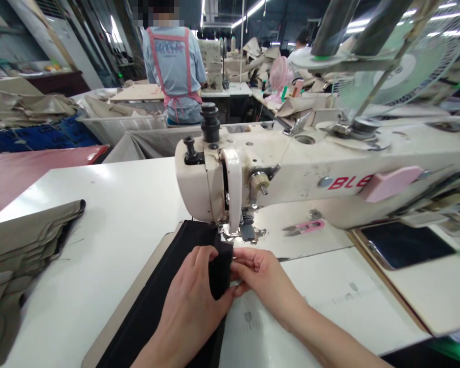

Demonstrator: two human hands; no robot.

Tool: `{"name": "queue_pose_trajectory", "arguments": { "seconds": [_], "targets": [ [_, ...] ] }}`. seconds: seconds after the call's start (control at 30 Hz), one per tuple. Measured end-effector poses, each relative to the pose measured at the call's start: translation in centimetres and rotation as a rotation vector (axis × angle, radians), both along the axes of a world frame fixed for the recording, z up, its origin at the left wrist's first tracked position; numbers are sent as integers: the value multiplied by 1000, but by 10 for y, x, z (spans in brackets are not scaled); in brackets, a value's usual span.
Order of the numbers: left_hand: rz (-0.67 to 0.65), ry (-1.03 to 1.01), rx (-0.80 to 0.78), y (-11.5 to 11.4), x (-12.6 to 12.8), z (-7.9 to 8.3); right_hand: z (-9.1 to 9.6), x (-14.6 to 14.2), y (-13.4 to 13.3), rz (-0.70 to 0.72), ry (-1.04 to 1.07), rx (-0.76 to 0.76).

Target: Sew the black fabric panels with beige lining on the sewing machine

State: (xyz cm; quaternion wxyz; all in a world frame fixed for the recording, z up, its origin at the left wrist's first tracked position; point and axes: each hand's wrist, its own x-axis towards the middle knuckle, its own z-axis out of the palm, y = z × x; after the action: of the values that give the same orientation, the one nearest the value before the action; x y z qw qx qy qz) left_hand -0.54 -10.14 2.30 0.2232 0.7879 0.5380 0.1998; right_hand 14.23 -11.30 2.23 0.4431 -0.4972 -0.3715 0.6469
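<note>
A long black fabric piece (149,312) with a beige edge lies on the white table, its far end close to the needle area of the sewing machine (249,174). My left hand (191,301) rests on the fabric, fingers curled over it and thumb toward its right edge. At that same edge, my right hand (262,273) pinches the fabric's border between thumb and fingers. Both hands are just in front of the presser foot (248,231). The fingertips of the two hands nearly meet.
Stacked beige and black pieces (34,250) lie at the left. Pink-handled thread snips (304,228) rest on the machine bed, with a phone (406,244) farther right. Behind the machine, a person in a pink apron (174,61) stands facing away. A fan (398,71) is at upper right.
</note>
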Motion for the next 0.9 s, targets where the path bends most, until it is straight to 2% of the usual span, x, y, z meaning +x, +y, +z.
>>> {"name": "queue_pose_trajectory", "arguments": {
  "seconds": [0.23,0.33,0.4,0.5,0.67,0.8,0.9],
  "targets": [
    [-9,-155,-129,4,-21,-10,-4,6,2,21,1,-21],
    [-25,-239,-177,9,-25,-6,-5,4,6,-5,-4,-26],
    [-39,-280,-125,8,-20,-1,-5,1,8,-40,-14,-17],
    [-110,-288,82,2,-7,4,-6,-3,10,-72,-15,-5],
    [-162,-280,280,-7,5,-7,-4,-3,9,-70,27,-27],
    [-160,-249,301,-10,4,-15,-1,-2,9,-71,70,-52],
    [-168,-233,254,-13,4,-13,1,-1,8,-68,91,-69]
  ]
}}
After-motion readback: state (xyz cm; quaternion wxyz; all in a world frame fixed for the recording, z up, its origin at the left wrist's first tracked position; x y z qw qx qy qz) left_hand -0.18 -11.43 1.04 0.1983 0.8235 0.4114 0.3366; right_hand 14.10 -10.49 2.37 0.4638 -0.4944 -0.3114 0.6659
